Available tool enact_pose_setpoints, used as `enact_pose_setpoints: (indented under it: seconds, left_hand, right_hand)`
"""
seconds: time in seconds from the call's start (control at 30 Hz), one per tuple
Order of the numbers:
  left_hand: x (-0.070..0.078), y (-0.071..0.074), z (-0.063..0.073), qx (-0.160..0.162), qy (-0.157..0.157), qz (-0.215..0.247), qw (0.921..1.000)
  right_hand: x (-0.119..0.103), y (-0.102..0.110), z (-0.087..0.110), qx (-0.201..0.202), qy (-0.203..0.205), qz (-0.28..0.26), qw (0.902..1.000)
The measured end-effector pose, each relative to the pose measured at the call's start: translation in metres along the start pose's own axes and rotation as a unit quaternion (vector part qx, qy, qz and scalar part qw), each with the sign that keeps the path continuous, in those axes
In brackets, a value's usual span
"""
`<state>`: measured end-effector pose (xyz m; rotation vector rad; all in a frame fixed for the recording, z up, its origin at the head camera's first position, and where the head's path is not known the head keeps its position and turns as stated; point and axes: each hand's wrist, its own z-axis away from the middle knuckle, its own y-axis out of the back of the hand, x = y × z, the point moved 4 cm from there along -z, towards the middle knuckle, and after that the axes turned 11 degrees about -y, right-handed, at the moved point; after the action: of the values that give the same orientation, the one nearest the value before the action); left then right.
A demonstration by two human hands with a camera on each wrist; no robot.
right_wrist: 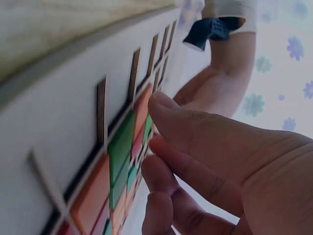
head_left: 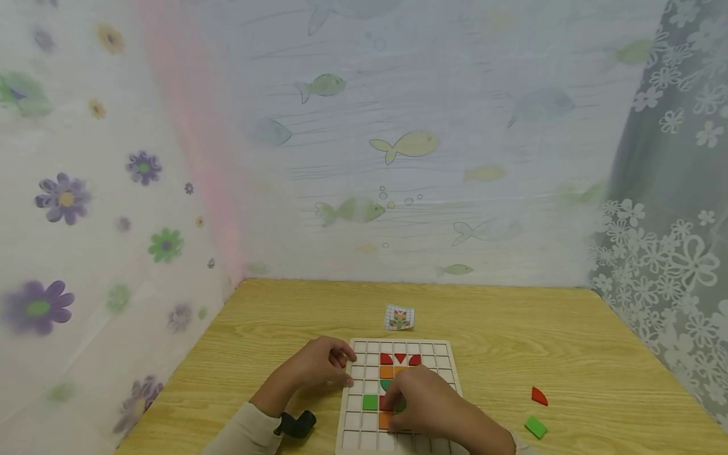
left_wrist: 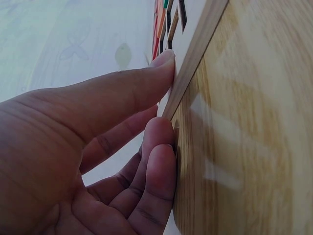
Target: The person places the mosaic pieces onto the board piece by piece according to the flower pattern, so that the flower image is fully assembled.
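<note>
A wooden grid board (head_left: pixel 453 363) lies on the table, holding red, orange and green tiles. At its left edge, my left hand (head_left: pixel 321 363) grips the rim, thumb on the upper face and fingers against the side, as the left wrist view shows. Over the lower middle of the grid is my right hand (head_left: pixel 428 401), hiding several tiles. Its thumb tip is at an orange tile (right_wrist: pixel 143 105) seated in the grid; the other fingers are bent loosely, and no piece shows between them. A green square tile (head_left: pixel 370 402) sits left of this hand.
A small pattern card (head_left: pixel 400 318) lies beyond the board. Right of the board, a red quarter-round tile (head_left: pixel 539 396) and a green tile (head_left: pixel 536 426) lie loose on the table (head_left: pixel 273 316). A black device (head_left: pixel 298 424) is on the left wrist. Patterned curtains stand around the table.
</note>
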<state>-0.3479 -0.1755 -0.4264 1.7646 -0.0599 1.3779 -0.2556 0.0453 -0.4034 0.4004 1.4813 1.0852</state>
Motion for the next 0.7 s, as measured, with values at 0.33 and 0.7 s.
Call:
enact_pose_setpoints:
  seconds: [0.33, 0.7]
  left_hand:
    - [0.002, 0.0, 0.001, 0.002, 0.001, -0.008, 1.0]
    - [0.001, 0.0, 0.0, 0.0, 0.007, -0.006, 1.0]
  right_hand:
    - [0.02, 0.016, 0.007, 0.011, -0.01, -0.036, 0.9993]
    - [0.052, 0.045, 0.026, 0.046, -0.055, -0.02, 0.9973]
